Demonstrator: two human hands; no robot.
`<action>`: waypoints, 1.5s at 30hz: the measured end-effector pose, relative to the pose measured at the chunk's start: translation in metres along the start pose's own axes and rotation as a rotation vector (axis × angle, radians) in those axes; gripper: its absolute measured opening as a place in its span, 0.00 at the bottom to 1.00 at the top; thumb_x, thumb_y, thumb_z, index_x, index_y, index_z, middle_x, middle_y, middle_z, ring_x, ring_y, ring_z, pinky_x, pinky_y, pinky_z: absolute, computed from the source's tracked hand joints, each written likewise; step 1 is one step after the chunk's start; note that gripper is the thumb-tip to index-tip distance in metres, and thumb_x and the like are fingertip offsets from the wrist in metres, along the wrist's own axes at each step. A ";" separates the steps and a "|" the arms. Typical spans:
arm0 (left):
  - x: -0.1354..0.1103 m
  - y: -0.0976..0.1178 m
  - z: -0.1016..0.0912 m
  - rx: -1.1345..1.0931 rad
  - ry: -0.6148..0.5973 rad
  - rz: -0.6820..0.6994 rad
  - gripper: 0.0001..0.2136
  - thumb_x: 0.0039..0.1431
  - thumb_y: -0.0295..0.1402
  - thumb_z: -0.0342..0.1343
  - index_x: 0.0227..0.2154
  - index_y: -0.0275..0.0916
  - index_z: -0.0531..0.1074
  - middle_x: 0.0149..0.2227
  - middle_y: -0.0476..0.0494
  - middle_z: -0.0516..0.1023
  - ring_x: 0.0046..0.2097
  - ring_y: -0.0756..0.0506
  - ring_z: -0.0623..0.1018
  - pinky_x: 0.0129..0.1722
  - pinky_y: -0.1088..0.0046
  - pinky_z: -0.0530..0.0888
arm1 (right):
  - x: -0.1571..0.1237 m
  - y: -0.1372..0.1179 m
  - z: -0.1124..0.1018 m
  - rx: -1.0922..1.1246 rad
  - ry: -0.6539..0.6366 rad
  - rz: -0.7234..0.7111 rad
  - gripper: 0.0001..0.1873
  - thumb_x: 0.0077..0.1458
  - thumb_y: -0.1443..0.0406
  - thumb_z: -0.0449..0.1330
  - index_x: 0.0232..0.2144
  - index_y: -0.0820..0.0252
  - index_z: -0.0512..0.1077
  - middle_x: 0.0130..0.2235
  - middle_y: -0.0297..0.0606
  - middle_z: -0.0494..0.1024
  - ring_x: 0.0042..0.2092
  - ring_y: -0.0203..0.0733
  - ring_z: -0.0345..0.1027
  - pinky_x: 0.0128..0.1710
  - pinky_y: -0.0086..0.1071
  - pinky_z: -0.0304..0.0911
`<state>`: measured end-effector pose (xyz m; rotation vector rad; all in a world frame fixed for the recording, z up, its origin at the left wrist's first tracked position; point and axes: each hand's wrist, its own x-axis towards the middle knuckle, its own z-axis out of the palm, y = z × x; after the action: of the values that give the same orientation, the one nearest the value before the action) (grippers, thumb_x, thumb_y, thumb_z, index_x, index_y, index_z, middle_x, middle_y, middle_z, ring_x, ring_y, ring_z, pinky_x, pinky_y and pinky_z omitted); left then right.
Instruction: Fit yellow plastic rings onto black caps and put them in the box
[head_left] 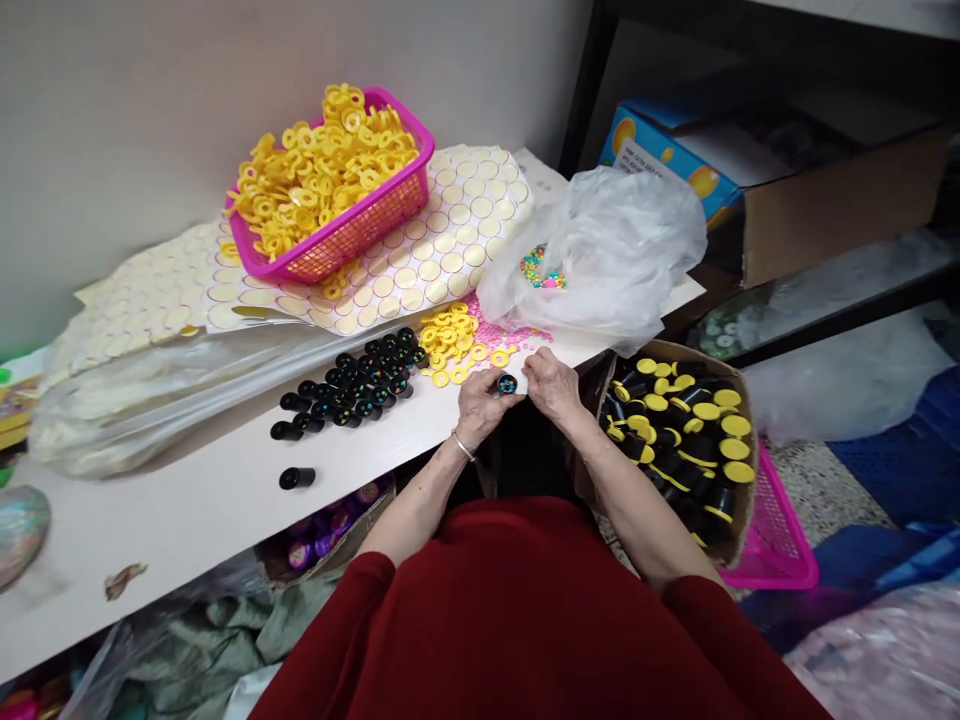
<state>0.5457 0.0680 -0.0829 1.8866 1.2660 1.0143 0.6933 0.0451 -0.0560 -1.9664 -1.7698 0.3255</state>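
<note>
My left hand grips a small black tube with coloured beads showing in its open end, at the table's front edge. My right hand is closed beside it, fingertips pinched at the tube's rim; what they hold is too small to see. Just beyond lie loose yellow rings and pink beads. A cluster of black tubes filled with beads stands to the left.
A pink basket of yellow rings sits on sticker sheets. A clear bag holds coloured beads. A cardboard box of yellow-capped black tubes stands at the right. One tube lies alone. More bags and boxes sit under the table.
</note>
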 end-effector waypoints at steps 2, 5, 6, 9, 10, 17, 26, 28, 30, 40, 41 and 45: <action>0.000 0.002 -0.001 0.017 -0.009 0.004 0.16 0.36 0.36 0.70 0.31 0.40 0.76 0.30 0.49 0.77 0.34 0.47 0.73 0.37 0.69 0.70 | -0.003 -0.001 0.000 0.128 0.060 -0.038 0.09 0.56 0.67 0.50 0.29 0.59 0.70 0.33 0.38 0.68 0.32 0.38 0.62 0.30 0.31 0.53; 0.000 0.003 -0.001 0.041 -0.018 0.030 0.13 0.39 0.37 0.68 0.31 0.41 0.76 0.29 0.49 0.77 0.33 0.48 0.72 0.37 0.69 0.69 | -0.010 -0.004 -0.002 0.379 0.127 -0.150 0.07 0.56 0.67 0.51 0.29 0.58 0.68 0.31 0.36 0.67 0.33 0.37 0.63 0.34 0.30 0.58; 0.000 0.003 -0.001 0.050 -0.021 0.043 0.12 0.41 0.36 0.67 0.31 0.41 0.76 0.29 0.49 0.77 0.33 0.48 0.72 0.37 0.70 0.69 | -0.012 -0.005 -0.002 0.430 0.135 -0.187 0.07 0.56 0.67 0.51 0.29 0.57 0.68 0.30 0.35 0.66 0.33 0.37 0.63 0.35 0.30 0.59; -0.001 0.003 -0.001 0.085 -0.025 0.069 0.10 0.43 0.34 0.65 0.31 0.41 0.76 0.30 0.49 0.77 0.34 0.47 0.72 0.37 0.70 0.69 | -0.017 -0.009 -0.004 0.433 0.124 -0.271 0.06 0.56 0.67 0.52 0.29 0.57 0.68 0.29 0.35 0.66 0.33 0.37 0.63 0.34 0.30 0.59; -0.001 0.003 0.000 0.098 -0.028 0.072 0.09 0.43 0.33 0.65 0.31 0.41 0.76 0.30 0.49 0.77 0.34 0.47 0.72 0.38 0.69 0.69 | -0.018 -0.011 -0.005 0.403 0.116 -0.290 0.07 0.56 0.67 0.52 0.29 0.57 0.68 0.30 0.35 0.67 0.33 0.37 0.62 0.34 0.30 0.59; -0.003 0.006 0.000 0.156 -0.058 0.070 0.11 0.43 0.25 0.59 0.33 0.41 0.75 0.35 0.49 0.78 0.37 0.46 0.73 0.40 0.69 0.69 | -0.014 -0.021 -0.012 0.085 0.039 -0.370 0.11 0.58 0.68 0.50 0.28 0.60 0.70 0.29 0.38 0.68 0.33 0.39 0.60 0.34 0.31 0.56; -0.004 0.006 0.001 0.144 -0.033 0.068 0.12 0.43 0.25 0.58 0.33 0.42 0.76 0.36 0.48 0.79 0.37 0.45 0.73 0.40 0.68 0.69 | -0.009 -0.035 -0.023 -0.051 -0.106 -0.244 0.12 0.56 0.69 0.49 0.27 0.60 0.71 0.30 0.40 0.68 0.34 0.40 0.60 0.33 0.31 0.52; -0.004 0.005 0.001 0.146 -0.041 0.066 0.11 0.43 0.26 0.59 0.33 0.43 0.76 0.36 0.49 0.79 0.37 0.45 0.73 0.40 0.68 0.68 | -0.008 -0.036 -0.025 -0.041 -0.134 -0.211 0.12 0.55 0.69 0.50 0.25 0.60 0.71 0.29 0.39 0.68 0.33 0.39 0.60 0.32 0.31 0.52; -0.004 0.005 0.001 0.148 -0.053 0.063 0.10 0.44 0.27 0.60 0.32 0.43 0.76 0.35 0.49 0.79 0.37 0.45 0.73 0.40 0.68 0.68 | -0.006 -0.037 -0.024 -0.024 -0.154 -0.153 0.11 0.53 0.69 0.51 0.24 0.61 0.71 0.28 0.39 0.68 0.31 0.38 0.60 0.30 0.31 0.51; -0.004 0.003 0.001 0.109 -0.025 0.086 0.08 0.45 0.36 0.64 0.30 0.42 0.76 0.31 0.48 0.77 0.34 0.47 0.72 0.37 0.69 0.68 | 0.003 -0.010 -0.016 0.671 -0.119 -0.006 0.07 0.45 0.63 0.59 0.25 0.61 0.74 0.27 0.33 0.71 0.30 0.36 0.64 0.32 0.31 0.60; -0.004 0.003 0.001 0.106 -0.021 0.090 0.08 0.45 0.37 0.64 0.30 0.42 0.76 0.30 0.48 0.77 0.34 0.47 0.72 0.37 0.69 0.67 | 0.006 -0.006 -0.014 0.692 -0.091 0.010 0.07 0.45 0.63 0.59 0.26 0.61 0.74 0.27 0.34 0.72 0.30 0.36 0.64 0.33 0.31 0.61; -0.005 0.001 0.001 0.106 0.000 0.076 0.11 0.41 0.35 0.67 0.31 0.42 0.76 0.29 0.49 0.76 0.34 0.46 0.72 0.36 0.69 0.67 | 0.025 0.003 0.000 0.543 -0.010 -0.045 0.08 0.47 0.66 0.56 0.27 0.61 0.75 0.30 0.36 0.72 0.33 0.38 0.65 0.36 0.33 0.61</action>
<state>0.5461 0.0631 -0.0837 2.0294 1.2789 1.0034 0.6995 0.0698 -0.0544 -1.5355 -1.5213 0.7168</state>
